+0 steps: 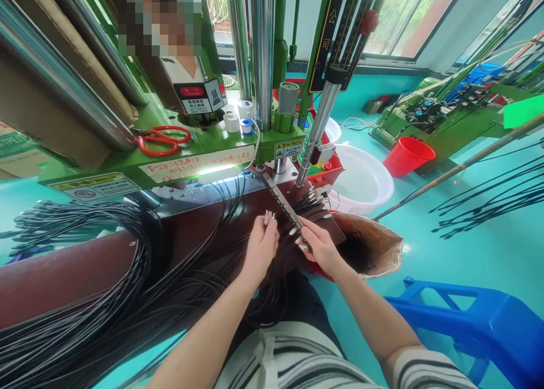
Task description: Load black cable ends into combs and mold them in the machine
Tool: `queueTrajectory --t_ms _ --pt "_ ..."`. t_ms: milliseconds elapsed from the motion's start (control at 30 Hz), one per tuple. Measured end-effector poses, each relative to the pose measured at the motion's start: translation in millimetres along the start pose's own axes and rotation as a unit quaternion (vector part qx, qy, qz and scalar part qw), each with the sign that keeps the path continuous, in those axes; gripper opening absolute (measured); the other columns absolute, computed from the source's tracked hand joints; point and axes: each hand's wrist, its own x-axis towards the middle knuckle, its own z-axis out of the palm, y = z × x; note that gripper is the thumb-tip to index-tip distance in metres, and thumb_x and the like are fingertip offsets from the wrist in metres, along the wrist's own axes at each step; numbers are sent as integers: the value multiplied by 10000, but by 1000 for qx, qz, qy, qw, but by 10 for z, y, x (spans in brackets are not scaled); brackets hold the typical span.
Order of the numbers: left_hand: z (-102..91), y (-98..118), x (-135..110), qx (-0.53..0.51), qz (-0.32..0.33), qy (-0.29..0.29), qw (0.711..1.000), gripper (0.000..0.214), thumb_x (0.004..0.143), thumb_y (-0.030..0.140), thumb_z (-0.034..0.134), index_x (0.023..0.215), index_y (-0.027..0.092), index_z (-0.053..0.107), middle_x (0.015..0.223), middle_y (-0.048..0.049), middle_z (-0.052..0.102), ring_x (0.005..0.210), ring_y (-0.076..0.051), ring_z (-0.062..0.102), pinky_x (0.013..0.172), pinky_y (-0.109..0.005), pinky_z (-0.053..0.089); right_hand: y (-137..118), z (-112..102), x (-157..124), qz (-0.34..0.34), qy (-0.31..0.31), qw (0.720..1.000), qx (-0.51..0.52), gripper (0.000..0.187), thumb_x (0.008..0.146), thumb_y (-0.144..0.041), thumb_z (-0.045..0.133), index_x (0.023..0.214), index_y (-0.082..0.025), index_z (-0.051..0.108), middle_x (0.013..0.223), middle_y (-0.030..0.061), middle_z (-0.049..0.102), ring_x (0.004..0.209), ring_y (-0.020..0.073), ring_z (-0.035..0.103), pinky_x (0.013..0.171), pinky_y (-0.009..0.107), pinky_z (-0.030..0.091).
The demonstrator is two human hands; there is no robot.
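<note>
In the head view, my left hand (261,244) is closed around some small metal cable connectors (269,215), whose ends poke out above the fingers. My right hand (321,246) grips the near end of a long slotted metal bar (283,203), which slants away towards the machine. Pale connector pieces sit along the bar's near end, partly covered by my right fingers. Black cables (208,247) hang below my left hand and run leftward over the dark red tabletop (178,230). More connector ends (317,199) lie in a cluster just right of the bar.
A green press (187,156) with steel columns stands ahead, holding red-handled scissors (164,140) and tape rolls. A thick cable bundle (138,247) lies left. To the right are a paper-lined bin (385,247), white tub (368,179), red bucket (408,156) and blue stool (476,315).
</note>
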Motion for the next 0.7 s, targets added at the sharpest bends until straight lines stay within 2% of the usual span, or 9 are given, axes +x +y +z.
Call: queueTrajectory --t_ms 167,267,433,700 --pt "-32 42 61 27 -33 -56 998 332 671 452 615 707 190 415 414 125 253 312 -8 176 307 -128 110 4 -50 31 22 -7 999 28 512 758 -439 571 1214 -215 503 574 -42 429 419 39 324 327 135 203" --pt "-18 19 83 33 -43 -50 997 351 644 464 639 678 174 443 394 120 263 305 -8 184 306 -135 112 14 -63 36 11 -28 999 19 494 776 -426 553 1222 -219 503 580 -39 441 407 34 313 324 145 201" --pt "-19 8 94 27 -64 -46 997 343 632 445 654 659 169 453 385 119 260 301 -3 168 308 -135 93 12 -67 30 7 -28 1000 9 485 780 -426 550 1218 -219 511 596 -34 444 419 34 315 329 147 219" --pt "-35 14 92 26 -52 -45 997 329 637 434 652 654 170 456 384 115 268 301 -3 180 305 -129 103 15 -61 21 2 -32 999 2 500 781 -430 546 1230 -214 502 580 -43 419 413 34 299 328 150 208"
